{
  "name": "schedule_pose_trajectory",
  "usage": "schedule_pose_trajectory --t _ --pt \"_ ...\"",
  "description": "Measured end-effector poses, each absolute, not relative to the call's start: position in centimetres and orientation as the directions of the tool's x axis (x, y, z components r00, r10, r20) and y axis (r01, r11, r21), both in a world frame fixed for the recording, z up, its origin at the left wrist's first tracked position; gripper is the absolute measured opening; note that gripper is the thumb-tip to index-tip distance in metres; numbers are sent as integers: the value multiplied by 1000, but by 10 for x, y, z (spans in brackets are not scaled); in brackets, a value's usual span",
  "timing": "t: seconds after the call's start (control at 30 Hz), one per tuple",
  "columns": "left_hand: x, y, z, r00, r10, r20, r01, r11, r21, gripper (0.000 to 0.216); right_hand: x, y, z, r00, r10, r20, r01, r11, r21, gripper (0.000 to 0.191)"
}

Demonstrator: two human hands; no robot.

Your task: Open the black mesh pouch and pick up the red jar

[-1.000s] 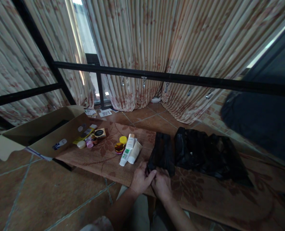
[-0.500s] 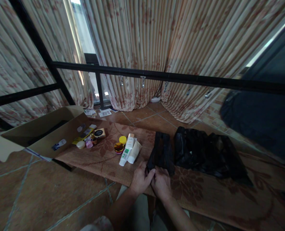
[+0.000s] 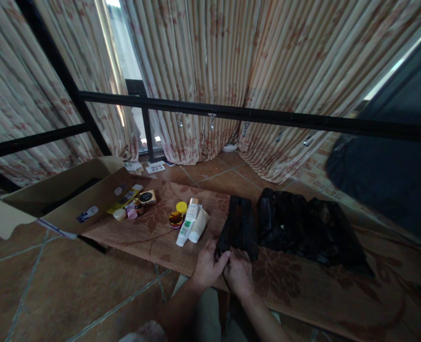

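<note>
Bag (image 3: 243,224), black and limp, near edge in pinching fingers (image 3: 210,248) of left hand (image 3: 207,266) and right hand (image 3: 239,271)

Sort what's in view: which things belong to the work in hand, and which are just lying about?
In the work: left hand, right hand, small black bag, near end gripped by both.

Lying about, apparently: pale tubes, yellow-lidded jar, open cardboard box, dark bundle, floor papers.

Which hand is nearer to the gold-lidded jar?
Left. The left hand is right of the gold-lidded jar, toward the person; the right hand is farther right, beside the left.
</note>
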State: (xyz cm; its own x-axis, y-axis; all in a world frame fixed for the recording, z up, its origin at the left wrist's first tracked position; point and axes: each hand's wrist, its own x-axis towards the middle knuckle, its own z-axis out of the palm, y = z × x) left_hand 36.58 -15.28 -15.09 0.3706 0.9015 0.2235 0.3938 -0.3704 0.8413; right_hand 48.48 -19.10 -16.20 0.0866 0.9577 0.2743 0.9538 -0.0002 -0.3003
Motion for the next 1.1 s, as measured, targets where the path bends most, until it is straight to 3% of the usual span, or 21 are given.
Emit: schedule_pose_trajectory --t 1.1 --pt "367 -154 -149 367 903 223 378 -363 851 31 486 -191 -166 100 958 269 950 -12 -311 17"
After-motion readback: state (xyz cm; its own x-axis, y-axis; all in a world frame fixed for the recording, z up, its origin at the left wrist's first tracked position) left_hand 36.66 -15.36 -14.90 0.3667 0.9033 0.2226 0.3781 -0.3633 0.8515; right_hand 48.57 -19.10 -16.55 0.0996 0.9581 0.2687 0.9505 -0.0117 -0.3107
